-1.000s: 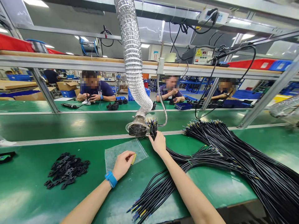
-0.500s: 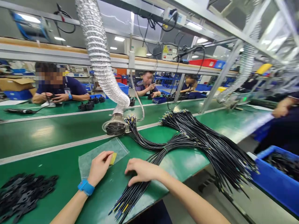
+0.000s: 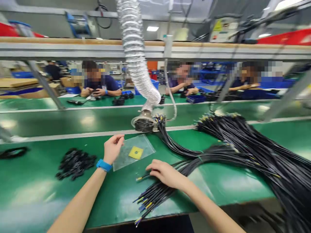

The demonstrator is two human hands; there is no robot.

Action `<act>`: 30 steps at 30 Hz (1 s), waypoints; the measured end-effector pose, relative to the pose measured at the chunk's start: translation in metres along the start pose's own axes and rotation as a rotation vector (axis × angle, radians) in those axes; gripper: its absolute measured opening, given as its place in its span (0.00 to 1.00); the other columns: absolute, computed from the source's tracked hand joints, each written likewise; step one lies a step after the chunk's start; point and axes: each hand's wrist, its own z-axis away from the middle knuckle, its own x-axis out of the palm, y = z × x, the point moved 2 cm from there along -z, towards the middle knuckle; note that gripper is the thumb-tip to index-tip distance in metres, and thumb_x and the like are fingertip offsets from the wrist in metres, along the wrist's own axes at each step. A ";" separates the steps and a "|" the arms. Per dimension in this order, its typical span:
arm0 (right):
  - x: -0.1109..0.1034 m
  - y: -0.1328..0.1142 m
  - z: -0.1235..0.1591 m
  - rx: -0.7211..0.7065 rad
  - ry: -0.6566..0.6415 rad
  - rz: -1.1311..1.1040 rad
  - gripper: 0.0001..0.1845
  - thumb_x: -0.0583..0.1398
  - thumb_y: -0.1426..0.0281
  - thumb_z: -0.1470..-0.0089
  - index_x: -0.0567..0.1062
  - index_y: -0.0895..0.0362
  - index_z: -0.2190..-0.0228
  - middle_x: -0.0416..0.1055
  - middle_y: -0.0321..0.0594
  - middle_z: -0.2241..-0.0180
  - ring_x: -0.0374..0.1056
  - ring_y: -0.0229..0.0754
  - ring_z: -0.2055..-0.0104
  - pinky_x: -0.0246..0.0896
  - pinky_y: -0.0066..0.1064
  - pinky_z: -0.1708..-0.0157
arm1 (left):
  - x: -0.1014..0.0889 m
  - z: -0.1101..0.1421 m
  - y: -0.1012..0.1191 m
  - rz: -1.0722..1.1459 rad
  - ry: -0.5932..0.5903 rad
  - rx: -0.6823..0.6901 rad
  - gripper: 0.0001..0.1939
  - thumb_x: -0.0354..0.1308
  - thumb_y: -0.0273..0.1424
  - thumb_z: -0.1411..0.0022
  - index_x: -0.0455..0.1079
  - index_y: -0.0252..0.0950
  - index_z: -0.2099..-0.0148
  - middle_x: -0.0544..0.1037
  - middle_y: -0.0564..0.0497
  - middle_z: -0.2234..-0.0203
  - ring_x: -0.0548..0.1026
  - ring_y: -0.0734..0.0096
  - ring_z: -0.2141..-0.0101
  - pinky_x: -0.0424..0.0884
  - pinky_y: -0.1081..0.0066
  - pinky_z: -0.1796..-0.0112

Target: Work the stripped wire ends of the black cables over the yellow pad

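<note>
My left hand (image 3: 113, 149), with a blue band at its wrist, is over the left side of a clear plastic bag (image 3: 123, 158). Its fingertips are pressed together, and I cannot see whether anything is between them. A yellow square piece with a dark hole (image 3: 132, 154) lies flat on the bag, apart from the fingers. My right hand (image 3: 166, 174) rests over a bundle of black cables (image 3: 155, 192) with coloured wire ends. Its thumb and fingers close round one black cable (image 3: 145, 177), whose tip sticks out left of the bundle.
Flat black parts (image 3: 75, 163) lie heaped on the green table (image 3: 60, 197) at left. Behind the bag hangs a silver duct hose (image 3: 136, 61) with a round nozzle (image 3: 145, 123). A larger cable pile (image 3: 252, 145) spreads at right. Several people sit across the line.
The view has swung right to left, so the table sits more level. My left hand has left the yellow piece, which now lies on the bag. One cable is now parted from the bundle at my right hand.
</note>
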 end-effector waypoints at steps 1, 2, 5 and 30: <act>-0.001 0.004 -0.006 -0.009 0.053 0.003 0.11 0.54 0.74 0.39 0.76 0.54 0.61 0.72 0.37 0.65 0.69 0.38 0.62 0.63 0.26 0.61 | -0.009 -0.007 -0.004 0.015 0.031 -0.023 0.16 0.58 0.41 0.44 0.75 0.33 0.61 0.79 0.49 0.73 0.75 0.71 0.76 0.73 0.71 0.71; -0.002 0.008 -0.013 -0.014 0.106 0.012 0.13 0.52 0.75 0.38 0.76 0.54 0.61 0.72 0.38 0.66 0.70 0.39 0.62 0.64 0.27 0.61 | -0.019 -0.013 -0.008 0.019 0.051 -0.039 0.16 0.58 0.41 0.44 0.75 0.32 0.61 0.78 0.49 0.74 0.75 0.71 0.76 0.73 0.72 0.72; -0.002 0.021 -0.038 -0.026 0.256 0.072 0.14 0.50 0.74 0.39 0.76 0.55 0.61 0.73 0.40 0.66 0.71 0.41 0.62 0.65 0.30 0.60 | -0.052 -0.022 -0.020 -0.054 0.072 -0.056 0.15 0.58 0.39 0.44 0.75 0.32 0.62 0.78 0.49 0.74 0.75 0.71 0.76 0.72 0.72 0.73; 0.034 0.050 -0.065 -0.014 0.239 0.519 0.13 0.52 0.73 0.37 0.77 0.56 0.63 0.72 0.41 0.68 0.69 0.41 0.66 0.59 0.29 0.66 | -0.109 0.031 -0.060 -1.106 -0.241 0.089 0.12 0.49 0.25 0.38 0.76 0.35 0.63 0.72 0.43 0.66 0.72 0.61 0.65 0.68 0.67 0.65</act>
